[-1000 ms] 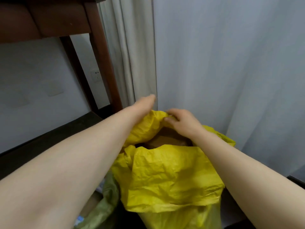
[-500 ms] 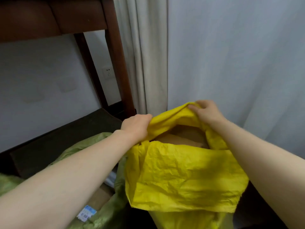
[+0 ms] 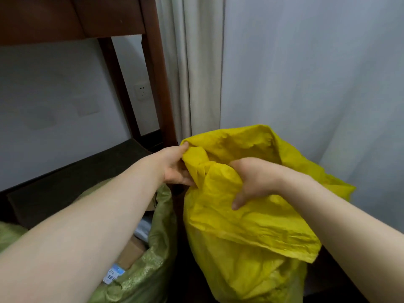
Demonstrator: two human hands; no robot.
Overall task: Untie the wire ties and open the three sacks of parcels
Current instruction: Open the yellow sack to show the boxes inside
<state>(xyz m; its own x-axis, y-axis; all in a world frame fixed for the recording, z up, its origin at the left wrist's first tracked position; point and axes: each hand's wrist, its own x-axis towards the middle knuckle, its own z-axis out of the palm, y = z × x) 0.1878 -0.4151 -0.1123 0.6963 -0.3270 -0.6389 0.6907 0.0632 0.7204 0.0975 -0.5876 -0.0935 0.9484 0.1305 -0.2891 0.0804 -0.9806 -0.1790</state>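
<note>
A yellow woven sack (image 3: 247, 232) stands in front of me at the centre right, its top fabric crumpled and folded over. My left hand (image 3: 175, 167) pinches the sack's rim at its left corner. My right hand (image 3: 255, 180) grips a bunch of the rim fabric near the middle, thumb down on the front flap. The sack's mouth is hidden by the gathered fabric. A green woven sack (image 3: 150, 259) stands open to the left, with cardboard parcels (image 3: 131, 252) and a label visible inside. No wire tie is visible.
A dark wooden table leg (image 3: 157, 84) rises just behind the sacks, beside a pale curtain (image 3: 192, 73). The wall on the left carries a socket (image 3: 142, 92). A dark floor edge (image 3: 87, 169) runs along the wall's base. A grey-white wall stands close on the right.
My right hand has moved from the sack's far rim to the near middle, bunching the fabric and covering the opening. My left hand shifted right along the rim. The view turned left.
</note>
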